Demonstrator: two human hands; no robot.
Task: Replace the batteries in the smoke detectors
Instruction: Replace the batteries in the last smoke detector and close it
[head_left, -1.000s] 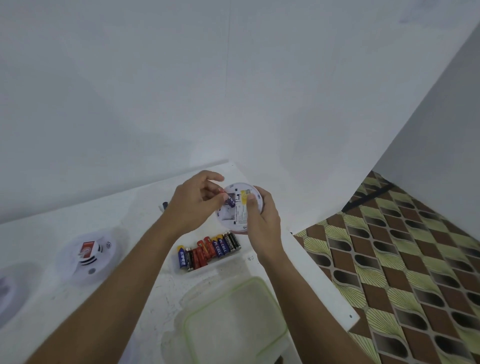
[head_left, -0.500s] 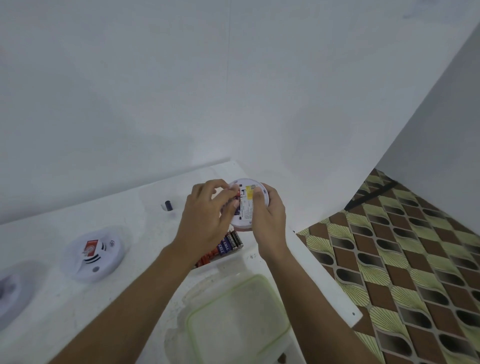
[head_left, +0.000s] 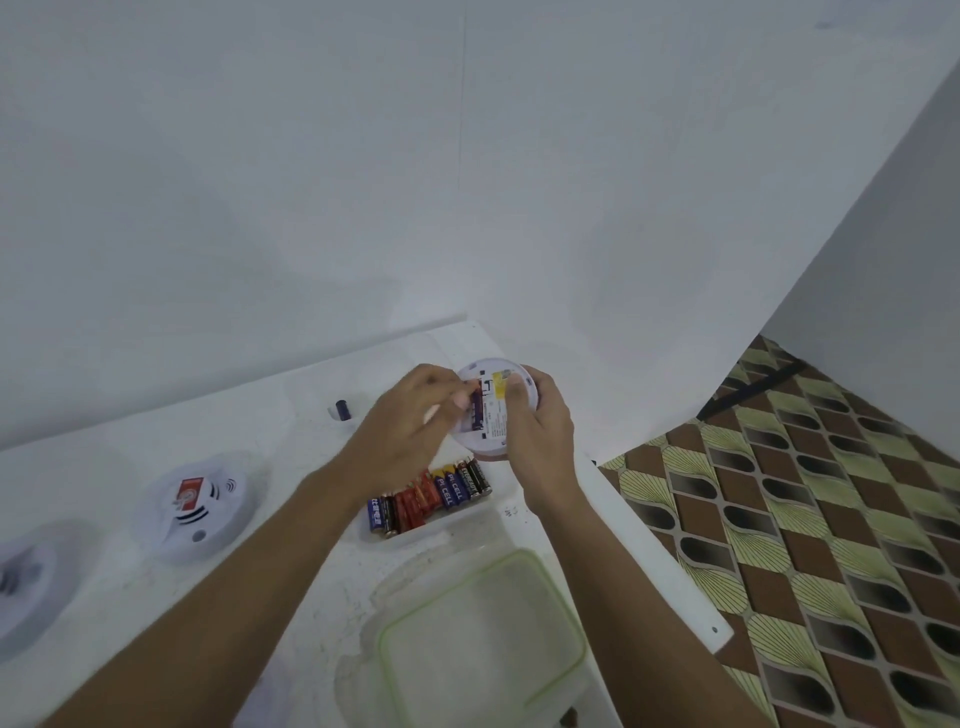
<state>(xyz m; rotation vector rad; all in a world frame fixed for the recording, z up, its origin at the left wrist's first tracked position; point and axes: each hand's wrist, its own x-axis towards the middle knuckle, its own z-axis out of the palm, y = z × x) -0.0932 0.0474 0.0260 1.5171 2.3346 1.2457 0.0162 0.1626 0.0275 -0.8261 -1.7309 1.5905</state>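
While the right hand (head_left: 540, 431) wraps its fingers round the rim of a white smoke detector (head_left: 496, 415), held back-up over the far corner of the white table (head_left: 291, 415), the left hand (head_left: 410, 426) pinches a dark battery (head_left: 475, 410) with curled fingertips at the open slot beside the detector's printed label. Whether the battery is fully seated cannot be told. Just below the hands, a row of spare batteries (head_left: 431, 493) in blue, red and black wrappers lies side by side in a shallow clear tray (head_left: 415, 535). One loose battery (head_left: 341, 409) sits on the table to the left of the hands. Farther left, a second detector (head_left: 195, 506) rests face-up with a red sticker showing, and a third detector (head_left: 21, 577) is partly cut off at the frame's edge. Nearest the person, a clear container (head_left: 483, 639) with a green-edged lid lies on the table. To the right, a brown-and-green patterned floor (head_left: 831, 519) shows beyond the table's edge.
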